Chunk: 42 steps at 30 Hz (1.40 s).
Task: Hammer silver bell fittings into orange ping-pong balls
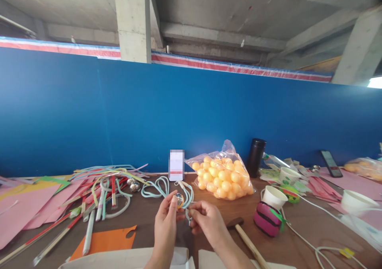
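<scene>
My left hand [167, 217] is closed around a shiny silver ball [179, 200] with a bit of orange showing along its lower edge. Beside it, my right hand [205, 220] pinches something small with a metallic glint, too small to name. Just behind both hands lies a looped light-blue cord [188, 194]. Another light-blue cord coil [153, 187] rests to the left of it. Further left sit more silver balls [133, 185], next to a tangle of pale tubes.
A phone [176, 165] stands against the blue partition [191, 114]. A clear bag of orange balls [222, 177] sits right of it, then a black bottle [256, 157]. A hammer [250, 245], a purple pouch [268, 219] and a paper cup [273, 198] are at right. Orange paper [110, 239] lies left.
</scene>
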Each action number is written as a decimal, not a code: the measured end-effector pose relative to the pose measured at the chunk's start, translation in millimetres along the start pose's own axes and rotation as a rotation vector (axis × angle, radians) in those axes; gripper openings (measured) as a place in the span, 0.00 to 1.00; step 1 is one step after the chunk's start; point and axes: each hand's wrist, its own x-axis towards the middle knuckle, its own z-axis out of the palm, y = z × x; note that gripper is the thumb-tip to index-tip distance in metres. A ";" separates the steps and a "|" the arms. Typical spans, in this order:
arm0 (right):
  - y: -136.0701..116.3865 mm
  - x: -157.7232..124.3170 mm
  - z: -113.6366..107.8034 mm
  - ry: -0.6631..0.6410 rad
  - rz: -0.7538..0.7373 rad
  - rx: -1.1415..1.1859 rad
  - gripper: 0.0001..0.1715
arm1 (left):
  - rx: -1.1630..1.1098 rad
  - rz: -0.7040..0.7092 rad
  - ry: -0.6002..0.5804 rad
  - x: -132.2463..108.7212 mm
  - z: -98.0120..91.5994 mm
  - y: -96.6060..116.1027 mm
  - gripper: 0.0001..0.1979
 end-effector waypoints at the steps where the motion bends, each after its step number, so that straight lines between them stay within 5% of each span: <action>1: -1.4 -0.5 -0.6 -0.005 0.025 0.053 0.13 | -0.002 0.001 -0.002 -0.2 0.1 0.3 0.28; 15: -6.1 -5.1 -6.5 -0.137 0.198 0.513 0.13 | -0.032 -0.011 -0.033 -3.8 2.3 4.2 0.29; 42: -4.0 -3.2 -6.3 -0.109 0.220 0.551 0.14 | -0.112 -0.084 -0.066 -3.1 2.4 5.6 0.27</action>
